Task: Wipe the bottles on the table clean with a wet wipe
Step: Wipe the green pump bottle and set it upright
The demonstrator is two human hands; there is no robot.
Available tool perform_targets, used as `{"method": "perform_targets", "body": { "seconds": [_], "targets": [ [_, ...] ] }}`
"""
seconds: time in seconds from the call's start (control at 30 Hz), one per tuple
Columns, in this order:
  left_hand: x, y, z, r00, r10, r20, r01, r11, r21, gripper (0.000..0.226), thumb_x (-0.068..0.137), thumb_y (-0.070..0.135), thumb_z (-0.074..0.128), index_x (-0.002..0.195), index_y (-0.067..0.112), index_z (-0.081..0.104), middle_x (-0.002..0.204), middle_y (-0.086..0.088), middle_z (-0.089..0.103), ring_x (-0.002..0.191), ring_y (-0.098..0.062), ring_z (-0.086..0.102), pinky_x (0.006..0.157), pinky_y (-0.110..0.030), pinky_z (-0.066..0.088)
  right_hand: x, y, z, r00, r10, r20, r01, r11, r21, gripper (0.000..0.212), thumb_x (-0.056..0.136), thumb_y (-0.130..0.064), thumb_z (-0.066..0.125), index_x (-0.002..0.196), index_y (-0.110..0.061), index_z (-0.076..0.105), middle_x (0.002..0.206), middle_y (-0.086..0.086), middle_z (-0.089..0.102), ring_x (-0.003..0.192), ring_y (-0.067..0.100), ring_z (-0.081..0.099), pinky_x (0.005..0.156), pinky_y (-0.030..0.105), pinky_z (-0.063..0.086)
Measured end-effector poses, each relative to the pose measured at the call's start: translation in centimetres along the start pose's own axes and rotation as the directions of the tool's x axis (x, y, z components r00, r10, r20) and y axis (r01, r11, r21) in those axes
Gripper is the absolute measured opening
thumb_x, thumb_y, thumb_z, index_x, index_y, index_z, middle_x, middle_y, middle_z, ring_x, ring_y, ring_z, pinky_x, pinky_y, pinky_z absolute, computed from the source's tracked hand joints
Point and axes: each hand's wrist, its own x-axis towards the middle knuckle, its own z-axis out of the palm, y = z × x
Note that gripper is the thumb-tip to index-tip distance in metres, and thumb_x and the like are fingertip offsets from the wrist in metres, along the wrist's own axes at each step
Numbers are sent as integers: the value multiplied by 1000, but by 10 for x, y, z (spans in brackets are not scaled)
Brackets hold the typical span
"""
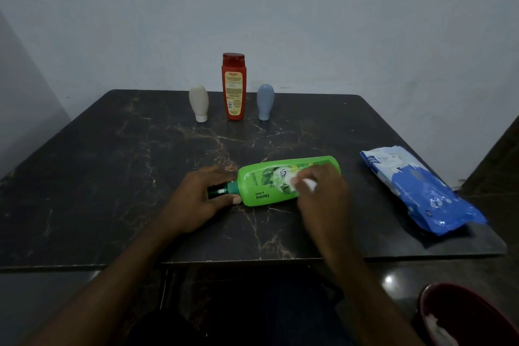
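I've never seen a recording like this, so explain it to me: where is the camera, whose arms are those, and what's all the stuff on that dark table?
There is no machine: a person wears one camera on the head, looking down at their own arms. The left hand grips the neck end of a green bottle lying on the dark marbled table. The right hand holds a white wet wipe against the bottle's label. At the far edge stand a red bottle, a beige bottle and a grey-blue bottle, the small two on their caps. A blue pack of wipes lies to the right.
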Motion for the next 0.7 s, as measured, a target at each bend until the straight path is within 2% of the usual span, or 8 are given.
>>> {"method": "perform_targets", "body": {
  "seconds": [0.07, 0.13, 0.2, 0.33, 0.47, 0.53, 0.6, 0.7],
  "targets": [
    [-1, 0, 0, 1000, -2, -3, 2, 1000, 3, 54, 79, 60, 67, 124, 31, 71, 116, 18, 66, 106, -2, 63, 91, -35, 56, -13, -12, 17, 989, -109, 96, 108, 994, 11, 7, 86, -17, 71, 82, -20, 66, 95, -10, 57, 85, -1, 55, 68, 8, 39],
    [-2, 0, 0, 1000, 5, -13, -5, 1000, 10, 50, 81, 54, 75, 124, 30, 71, 116, 20, 66, 106, 0, 63, 92, -32, 55, -18, -13, 23, 973, -194, 126, 193, 981, 14, 8, 85, -17, 72, 80, -20, 66, 93, -11, 57, 83, -1, 55, 68, 6, 39],
    [-2, 1, 0, 1000, 14, -23, -14, 1000, 21, 43, 83, 43, 79, 124, 29, 72, 114, 22, 65, 104, 2, 62, 90, -27, 54, -10, -6, 11, 983, -150, 109, 147, 989, 33, 11, 85, -17, 73, 81, -24, 66, 94, -12, 58, 84, -5, 55, 69, 4, 40],
    [0, 3, 0, 1000, 24, -17, -24, 1000, 16, 38, 84, 37, 79, 121, 29, 73, 108, 26, 64, 99, 4, 62, 82, -14, 48, 17, 23, -29, 999, 19, -48, -16, 998, 59, 16, 87, -20, 71, 83, -33, 62, 98, -9, 62, 86, -2, 59, 70, 15, 46],
    [0, 3, 1, 999, 30, -20, -29, 999, 19, 36, 84, 39, 79, 119, 29, 74, 105, 26, 64, 97, 5, 62, 80, -12, 46, 21, 28, -35, 983, 106, -147, -103, 994, 30, 7, 89, -21, 68, 94, -25, 66, 102, -6, 61, 87, -3, 56, 73, 17, 49],
    [-1, 4, 1, 999, 23, -24, -22, 999, 24, 38, 83, 40, 79, 119, 29, 74, 106, 26, 64, 97, 4, 61, 80, -15, 48, 13, 17, -21, 990, 60, -130, -61, 998, -4, 9, 89, -19, 69, 98, -22, 69, 103, -6, 59, 87, 0, 58, 72, 11, 46],
    [-1, 5, 1, 999, 20, -26, -19, 1000, 24, 38, 83, 40, 79, 119, 29, 74, 108, 23, 66, 99, 3, 62, 83, -20, 52, 0, 1, -1, 999, -4, -52, 2, 999, -32, 15, 90, -18, 68, 104, -20, 70, 108, -8, 57, 90, 2, 58, 68, 6, 43],
    [-1, 5, 1, 999, 35, -36, -34, 999, 31, 39, 83, 37, 80, 120, 27, 74, 111, 20, 67, 101, 3, 62, 88, -24, 53, -24, -23, 29, 981, -174, 89, 177, 984, -24, 17, 92, -18, 64, 108, -19, 70, 110, -10, 53, 91, 0, 54, 75, 12, 49]
  ]
}}
